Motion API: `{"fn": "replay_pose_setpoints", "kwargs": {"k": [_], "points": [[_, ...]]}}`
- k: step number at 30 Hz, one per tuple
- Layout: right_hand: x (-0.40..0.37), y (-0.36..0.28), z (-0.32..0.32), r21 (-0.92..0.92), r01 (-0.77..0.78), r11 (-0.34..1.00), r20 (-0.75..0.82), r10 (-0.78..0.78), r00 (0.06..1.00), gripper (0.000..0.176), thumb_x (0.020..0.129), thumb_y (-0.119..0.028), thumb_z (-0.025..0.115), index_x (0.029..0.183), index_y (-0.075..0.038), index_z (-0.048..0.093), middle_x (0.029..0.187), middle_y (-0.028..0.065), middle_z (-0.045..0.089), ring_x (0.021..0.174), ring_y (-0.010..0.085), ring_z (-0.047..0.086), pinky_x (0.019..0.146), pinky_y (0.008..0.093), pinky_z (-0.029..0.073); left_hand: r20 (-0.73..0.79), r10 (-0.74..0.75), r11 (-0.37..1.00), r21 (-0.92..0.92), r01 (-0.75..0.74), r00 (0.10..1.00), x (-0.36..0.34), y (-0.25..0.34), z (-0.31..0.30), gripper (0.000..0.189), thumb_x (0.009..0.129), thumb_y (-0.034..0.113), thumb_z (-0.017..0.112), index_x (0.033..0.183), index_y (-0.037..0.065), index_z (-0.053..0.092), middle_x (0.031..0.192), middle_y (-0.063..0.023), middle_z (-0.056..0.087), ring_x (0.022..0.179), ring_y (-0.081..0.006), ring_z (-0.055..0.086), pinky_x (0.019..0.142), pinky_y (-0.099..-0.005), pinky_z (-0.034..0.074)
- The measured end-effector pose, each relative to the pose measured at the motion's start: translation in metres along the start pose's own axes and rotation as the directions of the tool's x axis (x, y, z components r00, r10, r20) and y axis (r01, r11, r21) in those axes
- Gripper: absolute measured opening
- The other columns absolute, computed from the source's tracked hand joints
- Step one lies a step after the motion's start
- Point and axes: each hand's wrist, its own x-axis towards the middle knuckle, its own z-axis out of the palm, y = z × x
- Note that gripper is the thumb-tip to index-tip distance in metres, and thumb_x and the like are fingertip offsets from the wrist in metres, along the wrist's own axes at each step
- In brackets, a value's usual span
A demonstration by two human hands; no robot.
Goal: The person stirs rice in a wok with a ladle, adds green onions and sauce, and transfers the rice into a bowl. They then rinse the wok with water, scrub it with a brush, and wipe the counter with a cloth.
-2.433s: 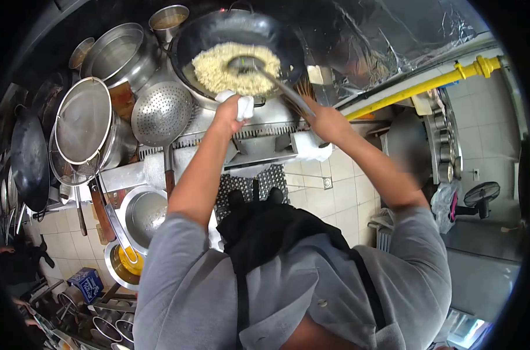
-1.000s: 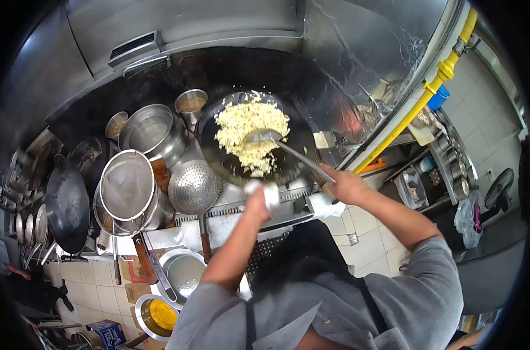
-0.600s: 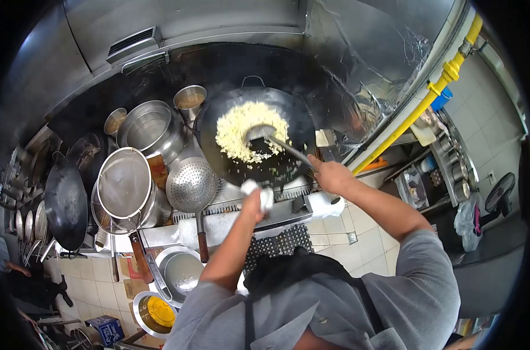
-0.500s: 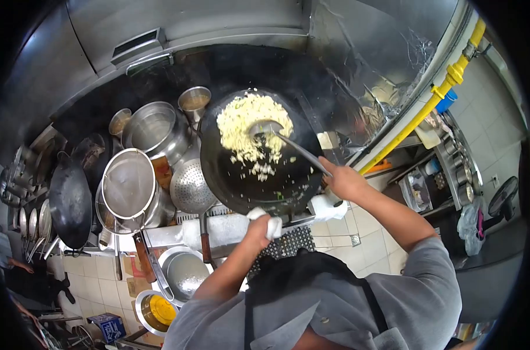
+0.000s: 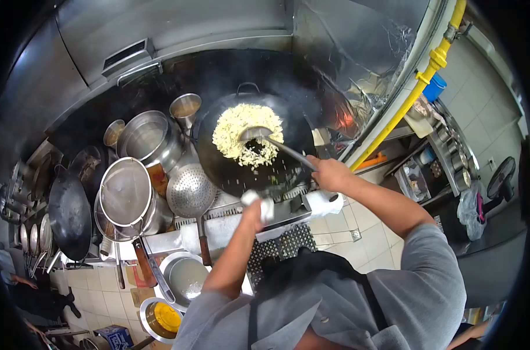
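A large black wok (image 5: 221, 174) sits on the stove, with fried rice (image 5: 230, 125), pale yellow with small green bits, heaped toward its far side. My right hand (image 5: 332, 175) is wrapped round the handle of a wok ladle (image 5: 291, 153), whose bowl rests in the rice. At the wok's near rim, my left hand (image 5: 254, 214) is closed on a folded white cloth (image 5: 265, 208). The cloth hides whether my fingers also grip the rim. Left of the wok lies a perforated skimmer (image 5: 190, 189) with a wooden handle.
Steel pots (image 5: 145, 140) and a mesh strainer (image 5: 125, 192) crowd the left. Below them stand a basin of liquid (image 5: 187, 279) and a bowl with yellow contents (image 5: 165, 318). A yellow gas pipe (image 5: 413, 99) runs along the right. Another person's arm (image 5: 23, 281) shows at far left.
The wok has tipped and shifted away from me, and its far loop handle now shows. The rice has drawn together into a rounder heap. The ladle bowl has moved slightly left and nearer.
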Motion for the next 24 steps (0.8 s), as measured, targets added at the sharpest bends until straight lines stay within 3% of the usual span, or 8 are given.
{"fn": "replay_pose_setpoints", "kwargs": {"k": [1, 3, 6, 10, 13, 17, 19, 24], "points": [[-0.004, -0.001, -0.015, 0.001, -0.002, 1.0, -0.019, 0.002, 1.0, 0.051, 0.087, -0.021, 0.054, 0.135, -0.012, 0.042, 0.088, 0.0199, 0.066, 0.082, 0.0352, 0.065, 0.074, 0.0437, 0.051, 0.021, 0.029, 0.997, 0.073, -0.03, 0.999, -0.002, -0.01, -0.009, 0.014, 0.092, 0.018, 0.045, 0.085, 0.015, 0.058, 0.073, -0.0007, 0.063, 0.057, -0.016, 0.06, 0.044, -0.0293, 0.048], [-0.026, -0.001, -0.053, 0.419, -0.183, 0.889, 0.107, 0.152, 0.983, 0.044, 0.084, -0.02, 0.056, 0.127, -0.01, 0.051, 0.08, 0.0197, 0.065, 0.066, 0.0309, 0.065, 0.071, 0.0406, 0.052, -0.036, 0.004, 0.998, -0.064, -0.006, 0.999, -0.052, 0.011, 0.032, 0.013, 0.091, 0.018, 0.045, 0.089, 0.015, 0.058, 0.074, -0.0014, 0.063, 0.057, -0.017, 0.06, 0.046, -0.0306, 0.048], [-0.007, 0.024, -0.059, 0.548, -0.198, 0.812, 0.198, 0.104, 0.975, 0.031, 0.087, -0.018, 0.054, 0.115, -0.003, 0.056, 0.063, 0.0087, 0.057, 0.043, 0.0172, 0.054, 0.038, 0.0332, 0.045, 0.144, -0.059, 0.998, 0.01, 0.059, 0.988, -0.005, 0.049, 0.017, 0.014, 0.091, 0.022, 0.047, 0.085, 0.015, 0.058, 0.072, -0.0008, 0.062, 0.06, -0.0173, 0.061, 0.049, -0.0354, 0.049], [0.018, 0.033, -0.058, 0.649, -0.382, 0.657, 0.307, 0.233, 0.923, 0.02, 0.09, -0.016, 0.051, 0.094, 0.003, 0.055, 0.055, 0.0065, 0.047, 0.039, 0.0167, 0.047, 0.033, 0.032, 0.039, -0.148, 0.274, 0.851, 0.497, -0.168, 0.95, -0.034, 0.037, 0.034, 0.024, 0.08, 0.017, 0.057, 0.098, 0.002, 0.061, 0.086, -0.0106, 0.065, 0.076, -0.0219, 0.063, 0.065, -0.0368, 0.05], [0.035, 0.034, -0.041, 0.761, -0.54, 0.36, 0.461, 0.287, 0.84, 0.019, 0.091, -0.015, 0.05, 0.084, 0.002, 0.051, 0.054, 0.0058, 0.046, 0.038, 0.0159, 0.044, 0.033, 0.0326, 0.037, -0.045, 0.607, 0.576, 0.713, -0.4, 0.793, -0.04, -0.003, 0.022, 0.045, 0.072, 0.011, 0.061, 0.111, -0.01, 0.055, 0.105, -0.0153, 0.063, 0.092, -0.0262, 0.062, 0.078, -0.0352, 0.048], [0.024, 0.006, -0.03, 0.655, -0.739, -0.158, 0.721, -0.162, 0.673, 0.028, 0.097, -0.025, 0.041, 0.072, -0.01, 0.039, 0.051, -0.0049, 0.039, 0.037, 0.0055, 0.037, 0.031, 0.0207, 0.033, -0.221, 0.331, 0.824, 0.541, -0.167, 0.918, -0.037, 0.035, 0.065, 0.032, 0.078, 0.013, 0.059, 0.102, -0.008, 0.057, 0.094, -0.0151, 0.064, 0.08, -0.0254, 0.065, 0.066, -0.0371, 0.051], [0.005, 0.017, -0.004, 0.472, -0.777, -0.415, 0.669, -0.406, 0.623, 0.025, 0.097, -0.024, 0.042, 0.077, -0.008, 0.042, 0.053, -0.0071, 0.038, 0.038, 0.0031, 0.037, 0.03, 0.0173, 0.032, -0.053, 0.14, 0.956, 0.268, -0.121, 0.989, -0.03, 0.048, 0.059, 0.023, 0.083, 0.015, 0.056, 0.093, -0.005, 0.057, 0.083, -0.0127, 0.064, 0.064, -0.0235, 0.064, 0.053, -0.0368, 0.051], [-0.113, 0.063, 0.028, 0.292, -0.738, -0.608, 0.523, -0.545, 0.655, 0.017, 0.096, -0.023, 0.045, 0.1, -0.006, 0.048, 0.062, -0.0056, 0.04, 0.041, 0.0011, 0.034, 0.031, 0.017, 0.025, -0.128, -0.004, 0.907, 0.416, 0.058, 0.992, -0.143, 0.019, 0.057, 0.018, 0.09, 0.017, 0.046, 0.093, 0.002, 0.057, 0.078, -0.0096, 0.063, 0.065, -0.0191, 0.063, 0.054, -0.0327, 0.052]]}}
